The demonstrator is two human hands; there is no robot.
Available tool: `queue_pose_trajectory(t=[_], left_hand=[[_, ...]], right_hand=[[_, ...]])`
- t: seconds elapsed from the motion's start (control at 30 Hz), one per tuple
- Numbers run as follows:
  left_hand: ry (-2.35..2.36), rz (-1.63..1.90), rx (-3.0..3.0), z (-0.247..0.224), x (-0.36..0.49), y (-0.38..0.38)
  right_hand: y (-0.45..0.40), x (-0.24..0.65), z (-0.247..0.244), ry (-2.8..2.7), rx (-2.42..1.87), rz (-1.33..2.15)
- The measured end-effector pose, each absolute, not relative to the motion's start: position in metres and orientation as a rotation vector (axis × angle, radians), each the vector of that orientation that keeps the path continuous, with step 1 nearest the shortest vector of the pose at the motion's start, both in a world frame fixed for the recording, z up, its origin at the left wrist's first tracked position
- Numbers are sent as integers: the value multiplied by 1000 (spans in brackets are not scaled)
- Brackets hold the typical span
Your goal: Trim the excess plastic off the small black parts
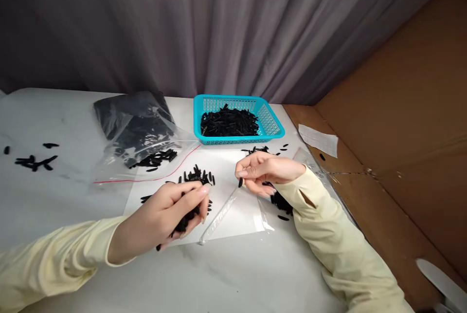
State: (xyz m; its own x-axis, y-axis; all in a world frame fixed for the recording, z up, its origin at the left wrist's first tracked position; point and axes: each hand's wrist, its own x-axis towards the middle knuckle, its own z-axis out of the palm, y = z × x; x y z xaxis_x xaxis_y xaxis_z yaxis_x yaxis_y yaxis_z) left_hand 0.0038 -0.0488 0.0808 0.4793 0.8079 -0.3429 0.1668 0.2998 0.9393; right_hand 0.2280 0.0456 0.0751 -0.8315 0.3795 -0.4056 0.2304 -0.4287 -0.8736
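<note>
My left hand (155,220) is curled closed around several small, slim black pieces (182,224), partly hidden by the fingers. Thumb and fingertips of my right hand (272,171) pinch one black oblong piece (240,182), held upright above a white sheet (237,225). Between the hands, a clear plastic strip or bag edge (221,215) crosses the sheet. Loose black pieces (197,174) lie in a small heap just beyond my left hand. Another dark pile (281,202) is partly covered by my right hand and sleeve.
At the back stands a blue plastic basket (279,133) full of the same black pieces. A clear zip bag (134,123) with a red seal line holds more. Scattered pieces (35,163) lie at left. A cardboard wall (408,118) and paper slip (319,140) are at right.
</note>
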Motion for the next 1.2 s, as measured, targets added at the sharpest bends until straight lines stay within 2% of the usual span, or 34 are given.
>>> queue_pose_trajectory(t=[0.17, 0.33, 0.43, 0.5, 0.63, 1.2], left_hand=[[1073, 512, 1444, 72, 4, -50], [963, 977, 2597, 66, 10, -49], [655, 994, 3190, 70, 17, -43], [479, 957, 3383, 72, 21, -39], [366, 846, 3472, 72, 27, -37], [361, 926, 3472, 79, 26, -38]], right_hand=[[55, 245, 80, -1719, -1009, 2315], [42, 246, 87, -1578, -984, 2321], [29, 246, 87, -1476, -969, 2365], [21, 246, 87, -1445, -978, 2390], [12, 244, 92, -1442, -1031, 2363], [-2, 248, 113, -1680, -1081, 2056]])
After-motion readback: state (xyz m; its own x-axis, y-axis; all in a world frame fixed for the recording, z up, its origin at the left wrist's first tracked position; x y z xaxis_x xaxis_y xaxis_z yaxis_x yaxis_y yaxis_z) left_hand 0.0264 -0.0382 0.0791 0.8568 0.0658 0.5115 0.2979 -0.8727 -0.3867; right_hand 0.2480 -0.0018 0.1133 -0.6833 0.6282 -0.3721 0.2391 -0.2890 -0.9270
